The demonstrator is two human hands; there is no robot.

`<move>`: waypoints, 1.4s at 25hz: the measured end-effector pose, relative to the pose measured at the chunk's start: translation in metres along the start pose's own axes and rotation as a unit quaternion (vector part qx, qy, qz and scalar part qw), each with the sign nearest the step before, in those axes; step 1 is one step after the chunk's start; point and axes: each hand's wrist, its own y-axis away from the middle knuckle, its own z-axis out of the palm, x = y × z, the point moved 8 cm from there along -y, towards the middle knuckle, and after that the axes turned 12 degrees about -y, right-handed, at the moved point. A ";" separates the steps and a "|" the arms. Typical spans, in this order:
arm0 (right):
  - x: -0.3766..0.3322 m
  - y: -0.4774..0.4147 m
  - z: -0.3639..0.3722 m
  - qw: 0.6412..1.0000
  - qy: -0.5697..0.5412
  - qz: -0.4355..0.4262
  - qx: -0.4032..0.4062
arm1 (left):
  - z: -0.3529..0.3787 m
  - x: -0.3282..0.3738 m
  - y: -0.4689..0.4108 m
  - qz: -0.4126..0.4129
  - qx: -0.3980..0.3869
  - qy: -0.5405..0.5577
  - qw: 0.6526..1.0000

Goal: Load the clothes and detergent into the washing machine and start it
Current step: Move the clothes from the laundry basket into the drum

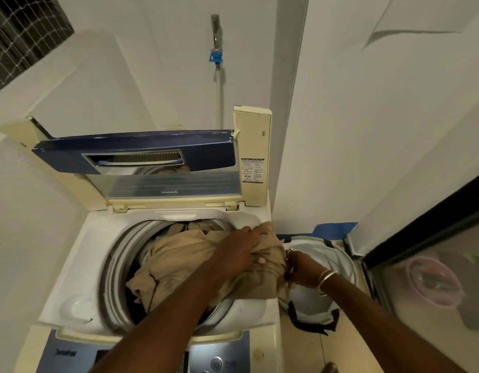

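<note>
1. Nearest, the control panel of the washing machine is crossed by the left forearm.
2. From above, the beige cloth bundle is clamped by the left hand; its right end is pinched by the right hand.
3. Its long axis runs left to right: most is draped into the drum left of both hands, the held end over the right rim.
4. A leftward, downward push is judged next.
</note>
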 end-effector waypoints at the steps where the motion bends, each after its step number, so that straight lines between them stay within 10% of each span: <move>1: -0.007 0.003 -0.012 0.998 -0.007 -0.007 0.063 | -0.006 0.002 0.006 0.006 0.028 -0.012 1.000; 5: -0.091 0.046 -0.059 0.929 -0.207 -0.181 0.246 | -0.051 -0.025 0.041 -0.026 0.201 0.044 0.978; 11: -0.286 0.023 0.013 0.872 -0.400 -0.281 0.019 | -0.113 -0.123 0.157 -0.200 0.455 0.253 0.830; 14: -0.356 -0.001 0.073 0.869 -0.359 -0.340 -0.005 | -0.110 -0.176 0.204 -0.318 0.463 0.224 0.797; 19: -0.276 -0.077 0.181 0.958 0.121 -0.250 0.070 | -0.052 -0.238 0.230 -0.406 0.256 0.146 0.865; 22: -0.166 -0.090 0.226 0.932 0.328 -0.089 -0.126 | -0.011 -0.226 0.219 -0.365 0.131 0.159 0.908; 26: -0.187 -0.073 0.198 0.937 0.275 -0.143 -0.159 | 0.016 -0.210 0.188 -0.333 0.043 0.152 0.930; 33: -0.215 0.008 0.036 0.891 0.241 -0.317 0.217 | -0.047 -0.110 0.101 -0.222 0.147 -0.019 0.964; 35: -0.158 0.009 -0.011 0.931 0.109 -0.220 0.272 | -0.039 -0.068 0.066 -0.133 0.113 0.051 0.983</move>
